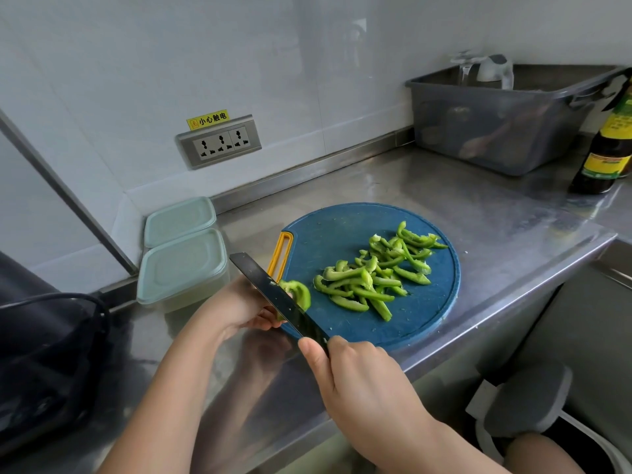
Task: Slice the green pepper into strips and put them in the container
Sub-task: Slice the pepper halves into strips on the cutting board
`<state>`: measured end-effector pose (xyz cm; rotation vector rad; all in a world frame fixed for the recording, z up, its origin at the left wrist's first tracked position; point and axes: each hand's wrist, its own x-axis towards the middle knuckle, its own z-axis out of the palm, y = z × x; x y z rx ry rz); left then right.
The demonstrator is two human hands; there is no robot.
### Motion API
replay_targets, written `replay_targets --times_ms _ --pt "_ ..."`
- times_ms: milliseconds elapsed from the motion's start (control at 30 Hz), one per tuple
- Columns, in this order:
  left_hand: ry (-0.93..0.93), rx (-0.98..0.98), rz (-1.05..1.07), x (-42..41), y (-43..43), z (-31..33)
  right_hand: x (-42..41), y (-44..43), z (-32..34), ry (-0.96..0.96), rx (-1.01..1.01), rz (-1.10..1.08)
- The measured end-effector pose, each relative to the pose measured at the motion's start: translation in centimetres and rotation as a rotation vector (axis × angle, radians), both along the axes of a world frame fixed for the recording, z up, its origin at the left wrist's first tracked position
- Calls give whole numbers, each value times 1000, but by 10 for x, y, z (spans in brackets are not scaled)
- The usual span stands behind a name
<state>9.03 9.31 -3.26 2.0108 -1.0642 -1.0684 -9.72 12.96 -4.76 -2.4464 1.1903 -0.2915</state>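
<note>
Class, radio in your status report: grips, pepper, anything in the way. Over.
Left grip holds pepper piece, right grip holds knife, blade against it. Strips piled on cutting board. Both containers lidded.

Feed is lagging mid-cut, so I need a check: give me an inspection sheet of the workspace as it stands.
Surface: steel counter; cutting board flecked with pepper bits.
Job's things: pepper strips piled on board; pepper piece against the knife; containers lidded, by the wall.
Clutter: grey tub, dark bottle, back right.
Hands: left hand holds pepper piece; right hand grips knife.
Cables: black cord far left, off the board.
Surroundings: wall socket with warning label.
</note>
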Motion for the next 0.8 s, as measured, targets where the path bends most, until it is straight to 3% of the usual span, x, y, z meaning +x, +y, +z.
replay_targets --times_ms 567,700,800 --pt "79 -36 64 -4 1 1 7 1 -5 -32 -90 -26" --pt "94 -56 79 -5 1 2 13 3 -13 9 -233 -164" --pt "53 -33 17 -6 0 2 12 3 -17 -46 -148 -307"
